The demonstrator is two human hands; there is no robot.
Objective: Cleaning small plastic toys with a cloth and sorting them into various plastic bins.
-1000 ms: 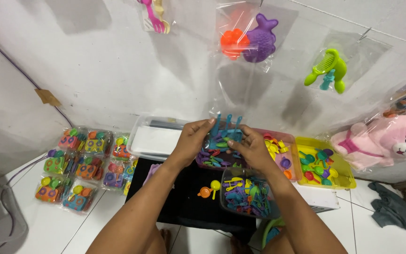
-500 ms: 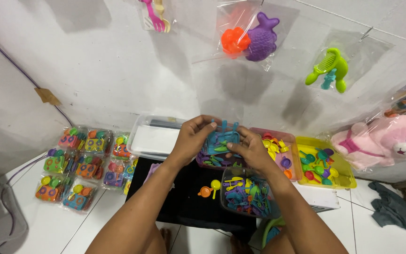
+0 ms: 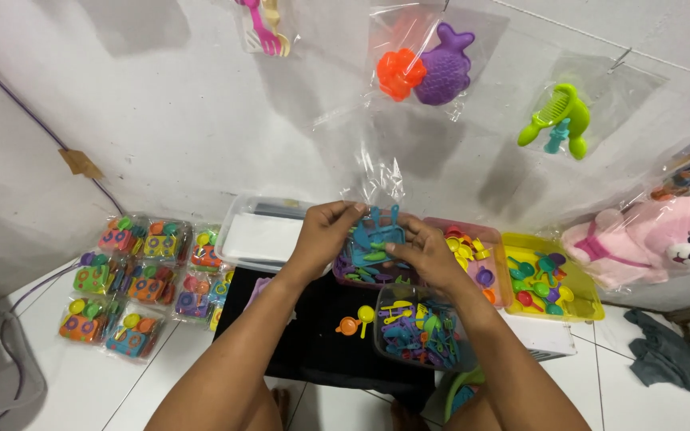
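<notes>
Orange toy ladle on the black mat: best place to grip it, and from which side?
Take the orange toy ladle by its bowl rim, coming straight down from above. It lies flat on the black mat, touching or nearly touching a yellow ladle on its right, so the open left side gives fingers room. Its thin handle looks harder to pinch. Both hands are busy at the clear bag.

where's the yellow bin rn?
Head view, right side: the yellow bin sits on the floor by the wall, between the pink bin and the bagged pink plush bear.
</notes>
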